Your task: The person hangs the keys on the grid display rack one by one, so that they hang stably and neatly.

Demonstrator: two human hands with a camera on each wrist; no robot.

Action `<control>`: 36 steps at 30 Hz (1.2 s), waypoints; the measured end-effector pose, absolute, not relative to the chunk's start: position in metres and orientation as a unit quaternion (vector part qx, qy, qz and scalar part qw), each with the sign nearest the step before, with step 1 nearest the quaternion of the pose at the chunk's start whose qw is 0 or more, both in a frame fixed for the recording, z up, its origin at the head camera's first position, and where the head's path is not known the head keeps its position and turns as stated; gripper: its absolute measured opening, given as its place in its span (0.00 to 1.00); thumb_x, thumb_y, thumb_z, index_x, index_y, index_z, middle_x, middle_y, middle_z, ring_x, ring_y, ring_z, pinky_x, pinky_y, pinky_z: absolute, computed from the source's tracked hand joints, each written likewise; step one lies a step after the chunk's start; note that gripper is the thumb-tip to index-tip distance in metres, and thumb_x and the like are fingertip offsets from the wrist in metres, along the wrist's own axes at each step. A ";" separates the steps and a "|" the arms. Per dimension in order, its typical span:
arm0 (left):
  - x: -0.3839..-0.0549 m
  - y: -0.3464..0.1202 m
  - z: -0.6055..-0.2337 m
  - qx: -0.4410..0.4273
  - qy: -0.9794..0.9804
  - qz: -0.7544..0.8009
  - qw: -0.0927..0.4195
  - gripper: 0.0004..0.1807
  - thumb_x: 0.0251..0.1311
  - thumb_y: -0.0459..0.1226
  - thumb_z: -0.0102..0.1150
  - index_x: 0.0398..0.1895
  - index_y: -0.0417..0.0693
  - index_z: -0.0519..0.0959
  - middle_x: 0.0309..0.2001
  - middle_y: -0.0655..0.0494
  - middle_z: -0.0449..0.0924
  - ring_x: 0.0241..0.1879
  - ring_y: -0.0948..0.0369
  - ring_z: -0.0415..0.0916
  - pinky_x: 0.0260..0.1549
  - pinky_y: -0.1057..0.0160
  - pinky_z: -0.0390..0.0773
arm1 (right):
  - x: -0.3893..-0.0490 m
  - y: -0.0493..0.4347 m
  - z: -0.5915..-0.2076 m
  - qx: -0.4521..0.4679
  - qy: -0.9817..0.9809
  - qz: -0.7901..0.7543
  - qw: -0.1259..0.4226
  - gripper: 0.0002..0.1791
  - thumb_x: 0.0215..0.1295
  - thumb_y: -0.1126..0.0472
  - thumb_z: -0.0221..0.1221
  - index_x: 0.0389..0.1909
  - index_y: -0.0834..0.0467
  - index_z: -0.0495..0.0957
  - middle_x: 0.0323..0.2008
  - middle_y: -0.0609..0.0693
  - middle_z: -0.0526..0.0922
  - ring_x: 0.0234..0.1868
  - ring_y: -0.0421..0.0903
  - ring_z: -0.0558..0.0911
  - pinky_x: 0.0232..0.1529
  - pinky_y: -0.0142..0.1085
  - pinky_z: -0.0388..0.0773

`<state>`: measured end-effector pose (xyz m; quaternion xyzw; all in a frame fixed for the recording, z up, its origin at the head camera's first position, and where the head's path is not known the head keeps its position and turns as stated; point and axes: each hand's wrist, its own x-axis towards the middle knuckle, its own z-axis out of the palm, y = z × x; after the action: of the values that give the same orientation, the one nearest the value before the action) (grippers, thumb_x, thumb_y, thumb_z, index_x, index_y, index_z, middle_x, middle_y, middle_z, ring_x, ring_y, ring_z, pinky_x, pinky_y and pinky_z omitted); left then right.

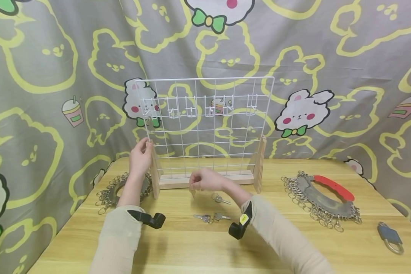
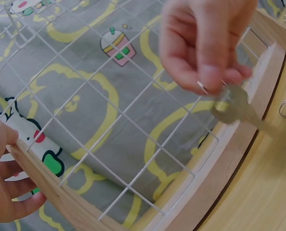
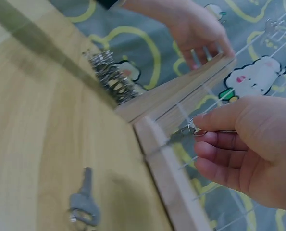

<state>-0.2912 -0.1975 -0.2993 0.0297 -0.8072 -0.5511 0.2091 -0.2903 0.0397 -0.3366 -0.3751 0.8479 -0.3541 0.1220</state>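
Observation:
A white wire grid rack (image 1: 205, 78) with a wooden base (image 1: 172, 182) stands toward the back of the table. My left hand (image 1: 140, 156) grips the upper end of its left wooden post (image 2: 61, 197), thumb in front and fingers behind. In front of the grid's lower part, my right hand (image 1: 207, 179) pinches a small ring with a silver key (image 2: 236, 108) dangling from it. White hooks (image 1: 191, 111) line the upper grid; something small and metallic hangs at the leftmost. Below my right hand, one key (image 1: 222, 199) lies on the wood, with two more keys (image 1: 204, 218) nearer me.
To the right lies a curved metal plate with a red handle (image 1: 333, 186), its edge fringed with small rings. A similar ringed plate (image 1: 113, 194) sits behind my left forearm. A blue padlock (image 1: 390, 234) lies near the right edge. Patterned cloth (image 1: 178, 38) hangs behind.

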 end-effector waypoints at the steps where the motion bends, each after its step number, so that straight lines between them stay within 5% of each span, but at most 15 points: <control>1: -0.291 -0.198 -0.299 0.030 -0.807 -0.552 0.209 0.24 0.71 0.42 0.41 0.68 0.46 0.61 0.63 0.41 0.65 0.62 0.47 0.63 0.59 0.50 0.66 | -0.291 0.040 -0.333 -0.375 0.846 -0.359 0.121 0.03 0.61 0.65 0.58 0.29 0.58 0.77 0.26 0.51 0.80 0.25 0.40 0.75 0.27 0.29 0.76; 6: -0.291 -0.197 -0.299 0.033 -0.807 -0.552 0.208 0.24 0.71 0.42 0.41 0.68 0.46 0.61 0.63 0.41 0.65 0.62 0.47 0.63 0.59 0.51 0.65 | -0.293 0.044 -0.315 -0.380 0.840 -0.377 0.091 0.03 0.62 0.65 0.58 0.30 0.60 0.78 0.29 0.55 0.81 0.27 0.40 0.75 0.28 0.29 0.75; 15: -0.290 -0.196 -0.298 0.034 -0.805 -0.556 0.203 0.25 0.71 0.42 0.41 0.68 0.47 0.60 0.63 0.42 0.64 0.62 0.47 0.62 0.60 0.50 0.65 | -0.293 0.049 -0.277 -0.372 0.850 -0.372 0.015 0.04 0.62 0.61 0.59 0.33 0.57 0.79 0.26 0.44 0.80 0.30 0.41 0.78 0.31 0.32 0.77; 36: -0.289 -0.197 -0.297 0.033 -0.802 -0.559 0.208 0.25 0.70 0.41 0.42 0.68 0.46 0.60 0.63 0.41 0.65 0.62 0.47 0.63 0.59 0.51 0.66 | -0.291 0.024 -0.199 -0.382 0.837 -0.382 -0.086 0.05 0.64 0.61 0.57 0.35 0.59 0.77 0.28 0.52 0.79 0.29 0.44 0.77 0.30 0.31 0.76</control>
<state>-0.2890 -0.1967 -0.2974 0.0327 -0.8022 -0.5585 0.2085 -0.2908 0.0241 -0.1994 -0.3823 0.8371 -0.3817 -0.0864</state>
